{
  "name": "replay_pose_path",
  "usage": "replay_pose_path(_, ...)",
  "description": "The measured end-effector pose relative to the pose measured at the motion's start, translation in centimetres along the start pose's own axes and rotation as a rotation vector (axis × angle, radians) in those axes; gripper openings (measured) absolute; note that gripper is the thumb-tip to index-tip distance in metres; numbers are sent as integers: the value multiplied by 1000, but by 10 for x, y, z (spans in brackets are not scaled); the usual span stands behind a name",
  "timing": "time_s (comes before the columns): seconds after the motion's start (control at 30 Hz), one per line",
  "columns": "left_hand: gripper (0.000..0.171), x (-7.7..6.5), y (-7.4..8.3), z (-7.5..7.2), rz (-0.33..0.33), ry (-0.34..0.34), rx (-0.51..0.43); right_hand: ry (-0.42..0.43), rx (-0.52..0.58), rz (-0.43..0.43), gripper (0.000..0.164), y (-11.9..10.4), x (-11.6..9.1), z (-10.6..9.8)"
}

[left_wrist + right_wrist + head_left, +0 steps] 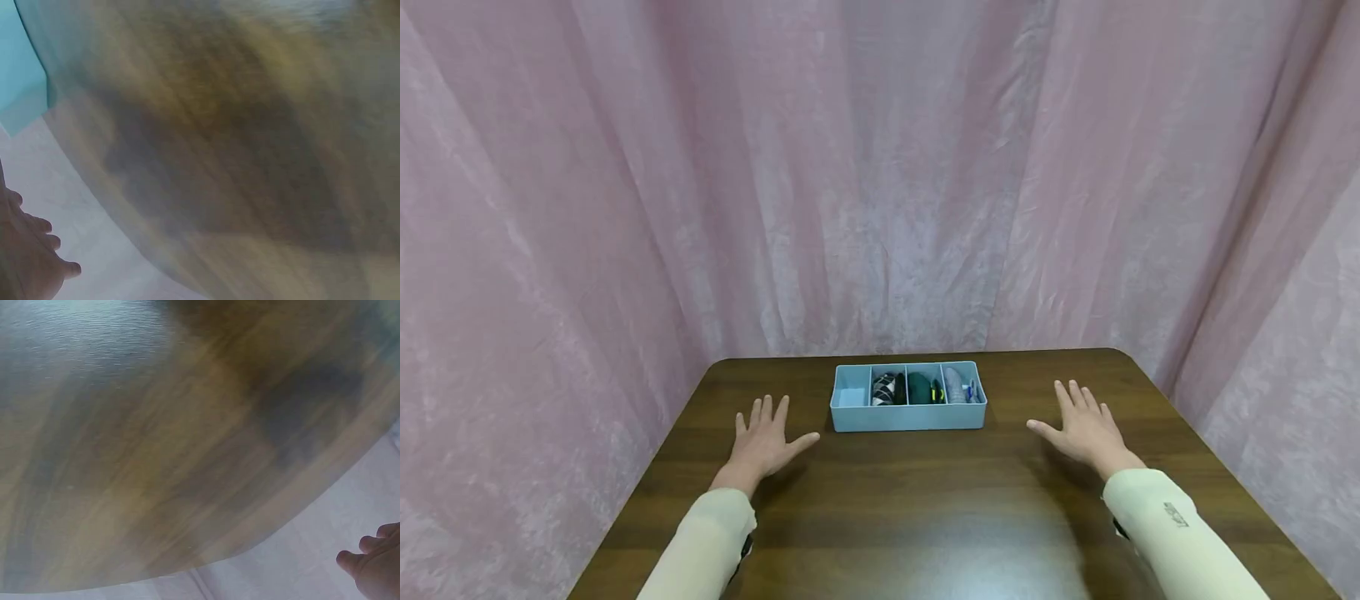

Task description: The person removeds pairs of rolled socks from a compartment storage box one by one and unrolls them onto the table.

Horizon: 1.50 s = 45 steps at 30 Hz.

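Observation:
Fingers spread, my left hand (763, 442) hovers over the table to the left of a light blue divided box (908, 419). My right hand (1084, 429) hovers to the box's right, its fingers also spread. Neither hand touches anything. Inside the box, a black-and-white patterned bundle (883, 390) lies beside a dark one. Another compartment holds a dark green bundle (919, 388) and a black-and-yellow item (937, 392). On the right sit a grey bundle (953, 385) and small blue-and-white items (973, 392), too small to identify. The leftmost compartment shows its blue floor.
The box stands near the far edge of a dark brown wooden table (895, 500). Pink curtains (880, 183) hang behind the table and along both sides. Both hands cast shadows on the tabletop, which reflects light near the front.

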<state>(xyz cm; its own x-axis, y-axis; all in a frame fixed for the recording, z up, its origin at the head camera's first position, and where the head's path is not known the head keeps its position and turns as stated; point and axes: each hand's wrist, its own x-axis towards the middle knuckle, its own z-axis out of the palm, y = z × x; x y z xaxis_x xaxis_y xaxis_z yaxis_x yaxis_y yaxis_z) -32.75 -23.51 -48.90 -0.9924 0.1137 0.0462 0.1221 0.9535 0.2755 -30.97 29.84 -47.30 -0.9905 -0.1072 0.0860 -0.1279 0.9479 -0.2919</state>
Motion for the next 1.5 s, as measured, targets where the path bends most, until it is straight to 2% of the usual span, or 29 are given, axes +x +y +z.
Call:
replay_pose_path(0.37,103,24,17,-2,24,13,-33,57,45,-49,98,-12,17,-3)
replay_pose_path(0.73,103,44,42,-3,27,-23,-83,79,71,-60,91,-29,29,-8)
replay_pose_path(0.87,100,50,49,-1,47,-32,-85,87,86,-58,89,-35,32,-7)
replay_pose_path(1.0,96,55,55,3,60,-31,-102,99,111,-57,85,-43,35,-6)
replay_pose_path(1.17,96,61,56,13,41,-34,-143,117,161,-58,79,-58,39,-5)
replay_pose_path(1.5,87,64,62,23,33,-48,-175,129,295,-9,73,-90,49,0)
